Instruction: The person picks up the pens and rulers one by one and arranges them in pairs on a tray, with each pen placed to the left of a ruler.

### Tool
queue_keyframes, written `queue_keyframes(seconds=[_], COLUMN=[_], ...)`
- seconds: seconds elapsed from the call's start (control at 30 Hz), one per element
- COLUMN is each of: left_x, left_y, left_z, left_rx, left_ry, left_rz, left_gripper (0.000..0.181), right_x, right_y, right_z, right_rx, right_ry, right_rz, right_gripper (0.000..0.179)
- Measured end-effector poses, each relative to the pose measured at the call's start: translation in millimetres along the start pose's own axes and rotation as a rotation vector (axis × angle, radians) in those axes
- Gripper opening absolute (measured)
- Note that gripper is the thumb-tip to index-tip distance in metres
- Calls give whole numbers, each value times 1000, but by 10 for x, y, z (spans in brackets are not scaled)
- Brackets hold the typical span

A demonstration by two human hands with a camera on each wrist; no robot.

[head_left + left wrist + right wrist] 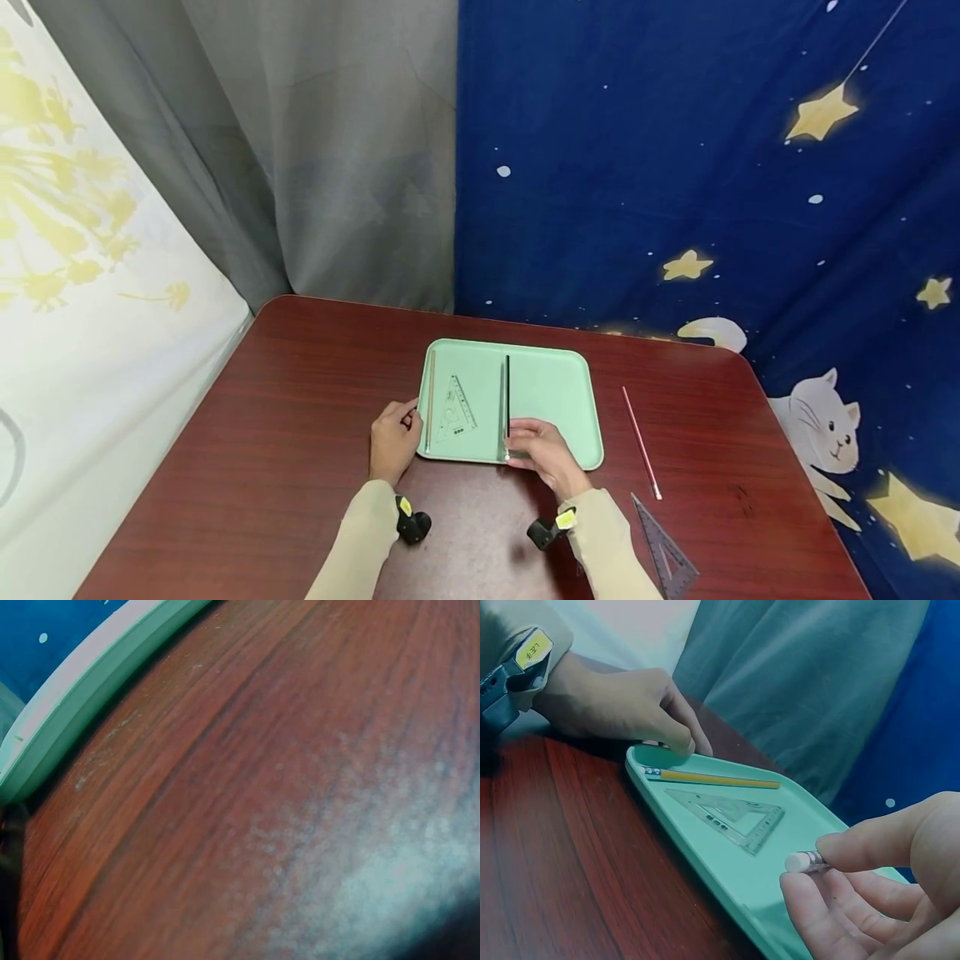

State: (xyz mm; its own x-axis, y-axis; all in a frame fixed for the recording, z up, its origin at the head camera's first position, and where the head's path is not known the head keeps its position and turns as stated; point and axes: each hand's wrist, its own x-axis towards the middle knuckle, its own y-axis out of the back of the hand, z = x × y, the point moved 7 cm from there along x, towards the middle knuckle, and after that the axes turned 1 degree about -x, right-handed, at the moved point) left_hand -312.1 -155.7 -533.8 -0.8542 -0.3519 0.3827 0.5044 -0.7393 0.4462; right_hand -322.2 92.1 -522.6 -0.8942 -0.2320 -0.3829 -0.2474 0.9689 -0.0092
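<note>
A light green tray [555,392] lies on the table, also seen in part in the left wrist view. My left hand [395,437] holds the tray's left rim between thumb and fingers. With thumb and fingertips, my right hand [546,454] pinches a black pencil [507,392] near its white eraser [799,862], over the middle of the tray. Whether the pencil's far end touches the tray I cannot tell. Along the tray's left side lies a yellow pencil [720,780]. Beside it rests a clear triangle ruler [457,408].
To the right of the tray, a pink pencil [639,437] lies on the dark red table [315,400]. A purple-grey triangle ruler [663,550] is nearer the front, beside the right sleeve. Grey and blue curtains [600,167] hang behind the table.
</note>
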Motion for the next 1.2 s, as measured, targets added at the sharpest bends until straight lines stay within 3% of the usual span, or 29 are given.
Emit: queue_keyframes(seconds=[0.9,1.2], left_x=[-19,-9], left_y=[10,4], left_z=[19,19], left_rx=[13,9], left_ry=[35,12], left_rz=[-28,-14], left_gripper=[24,24], right_x=[145,156], right_y=[-190,-218], right_z=[57,42], right_rx=[-49,-81], right_ry=[12,-1], right_rz=[1,12], right_gripper=[44,42])
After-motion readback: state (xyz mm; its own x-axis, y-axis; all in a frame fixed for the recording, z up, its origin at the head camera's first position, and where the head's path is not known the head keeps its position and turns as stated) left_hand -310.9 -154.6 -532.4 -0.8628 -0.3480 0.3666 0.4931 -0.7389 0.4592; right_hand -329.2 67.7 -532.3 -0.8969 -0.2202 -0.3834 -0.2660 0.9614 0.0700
